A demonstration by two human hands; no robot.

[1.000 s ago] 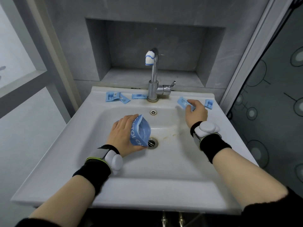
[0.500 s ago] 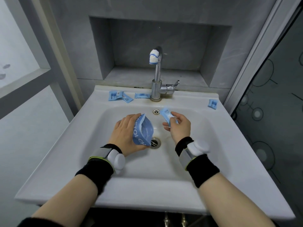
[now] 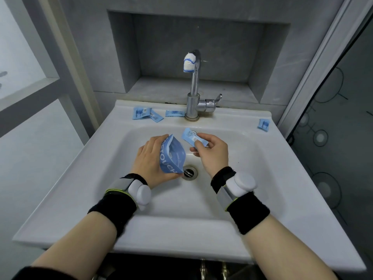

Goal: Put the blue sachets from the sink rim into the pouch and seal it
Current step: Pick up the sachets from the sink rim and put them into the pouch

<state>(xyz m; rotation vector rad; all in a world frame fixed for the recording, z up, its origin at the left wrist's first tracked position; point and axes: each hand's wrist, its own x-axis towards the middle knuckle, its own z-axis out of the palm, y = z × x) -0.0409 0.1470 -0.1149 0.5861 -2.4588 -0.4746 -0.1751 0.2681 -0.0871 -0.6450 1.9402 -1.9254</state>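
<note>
Over the basin (image 3: 232,178), the left hand (image 3: 150,160) grips the blue pouch (image 3: 171,156), its fingers curled round the back and the mouth gaping open toward the right. The right hand (image 3: 212,154) pinches 1 held sachet (image 3: 190,136) between thumb and fingers, just beside that mouth. On the sink rim (image 3: 232,118), left of the tap (image 3: 193,93), lie an overlapping pair (image 3: 145,114) and a third sachet (image 3: 174,113). A lone sachet (image 3: 263,125) sits at the right corner.

The pouch (image 3: 171,156) is hiding part of the left hand (image 3: 149,158). The held sachet (image 3: 191,136) is covering part of the overflow hole (image 3: 194,131). Both forearms are running off the near edge.
</note>
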